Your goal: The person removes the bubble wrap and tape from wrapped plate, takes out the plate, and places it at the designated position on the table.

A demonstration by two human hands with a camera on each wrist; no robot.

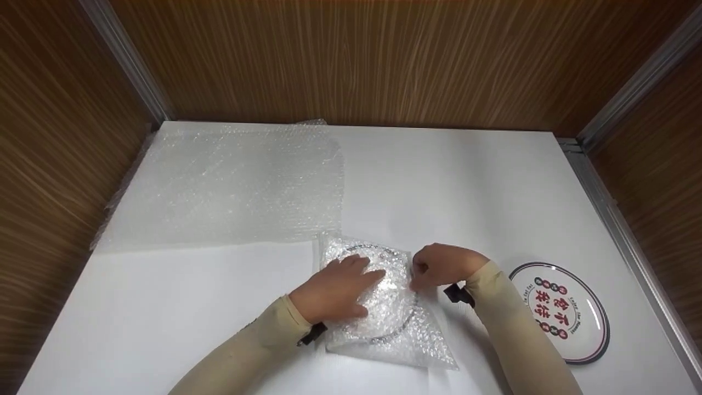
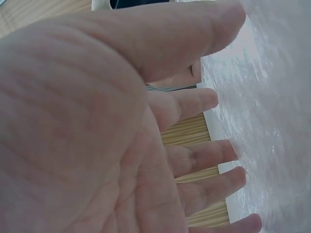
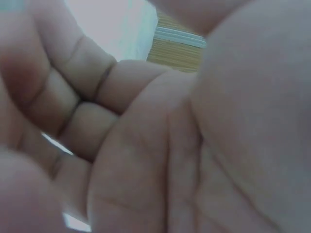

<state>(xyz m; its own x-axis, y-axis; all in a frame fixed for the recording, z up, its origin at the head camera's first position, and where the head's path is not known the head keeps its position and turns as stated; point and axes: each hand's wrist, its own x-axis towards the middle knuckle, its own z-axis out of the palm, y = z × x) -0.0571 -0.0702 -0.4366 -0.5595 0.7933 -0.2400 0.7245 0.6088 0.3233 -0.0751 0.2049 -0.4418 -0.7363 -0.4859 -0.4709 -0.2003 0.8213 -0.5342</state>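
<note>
- Upper left: bubble wrap sheet (image 1: pixel 219 192), clear, thin, crinkly.
- Lower centre: left hand (image 1: pixel 335 291), fingers spread, touching packet (image 1: pixel 390 300) lying to its right, squarish, shiny, dark ring showing through.
- Right of centre: right hand (image 1: pixel 445 266), curled, nearer packet's right edge; cannot tell whether pinching.
- Lower right: plate (image 1: pixel 556 307), round, glossy.

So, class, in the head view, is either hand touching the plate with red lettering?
No, the left hand and right hand are both at the bubble-wrap package, away from the plate.
</note>
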